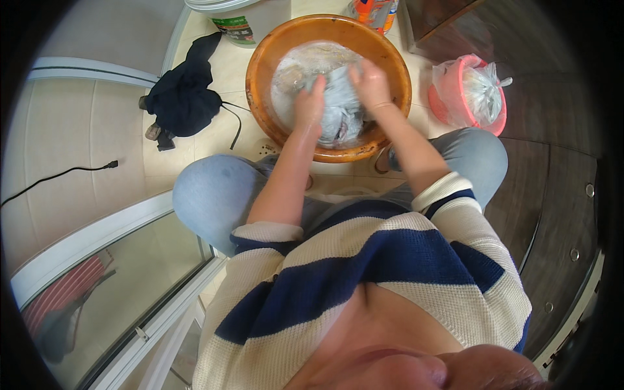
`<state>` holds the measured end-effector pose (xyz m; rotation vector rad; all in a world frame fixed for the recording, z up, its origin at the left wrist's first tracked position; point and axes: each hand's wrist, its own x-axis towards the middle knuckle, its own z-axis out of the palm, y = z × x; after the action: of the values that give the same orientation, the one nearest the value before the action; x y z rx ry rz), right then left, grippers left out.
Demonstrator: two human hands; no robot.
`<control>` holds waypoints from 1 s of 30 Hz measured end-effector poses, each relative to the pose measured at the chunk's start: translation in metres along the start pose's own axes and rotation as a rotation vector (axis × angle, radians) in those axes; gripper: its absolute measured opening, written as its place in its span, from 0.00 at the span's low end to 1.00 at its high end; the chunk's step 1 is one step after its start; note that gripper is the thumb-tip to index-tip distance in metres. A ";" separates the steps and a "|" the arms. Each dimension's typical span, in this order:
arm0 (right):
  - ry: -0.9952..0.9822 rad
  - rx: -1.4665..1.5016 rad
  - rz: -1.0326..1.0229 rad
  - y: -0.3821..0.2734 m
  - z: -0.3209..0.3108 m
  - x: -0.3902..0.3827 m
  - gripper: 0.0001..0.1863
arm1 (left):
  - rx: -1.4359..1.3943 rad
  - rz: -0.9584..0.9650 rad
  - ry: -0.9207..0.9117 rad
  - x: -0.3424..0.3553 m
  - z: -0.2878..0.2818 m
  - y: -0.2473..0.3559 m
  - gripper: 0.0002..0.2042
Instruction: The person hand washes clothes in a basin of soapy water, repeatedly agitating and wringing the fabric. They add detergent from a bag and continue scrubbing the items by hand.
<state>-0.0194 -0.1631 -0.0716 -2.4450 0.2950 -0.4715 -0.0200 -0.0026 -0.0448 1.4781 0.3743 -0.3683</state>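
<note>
An orange-brown basin (328, 156) with a worn rim stands on the floor between my knees, holding sudsy water (286, 88). Bunched in it is a wet, light blue-grey cloth (342, 97), with a small dark patch at its near end. My left hand (310, 105) is closed on the left side of this cloth, thumb up, its other fingers mostly hidden. On the cloth's far right side, my right hand (371, 84) is closed with its fingertips in the folds. Both wrists look wet.
Dark clothing (183, 97) lies on the tiles left of the basin. A white bucket (263, 19) and an orange-and-blue package (374, 13) stand behind it. To the right is a pink bin (448, 97) with a plastic bag. A black cable with a plug (112, 165) lies far left.
</note>
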 end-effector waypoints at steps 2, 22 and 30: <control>0.177 -0.059 0.059 0.039 -0.021 0.011 0.14 | 0.091 0.113 0.059 0.009 -0.004 0.002 0.29; -0.732 -0.535 0.044 0.013 0.040 -0.009 0.31 | 1.330 -0.010 -0.237 0.055 0.005 -0.052 0.50; -0.819 -0.300 0.105 0.037 0.070 0.022 0.25 | 1.224 -0.228 -0.386 0.112 0.005 -0.075 0.37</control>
<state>0.0250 -0.1612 -0.1405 -2.6508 0.1411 0.6642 0.0452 -0.0134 -0.1628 2.4773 -0.0476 -1.1836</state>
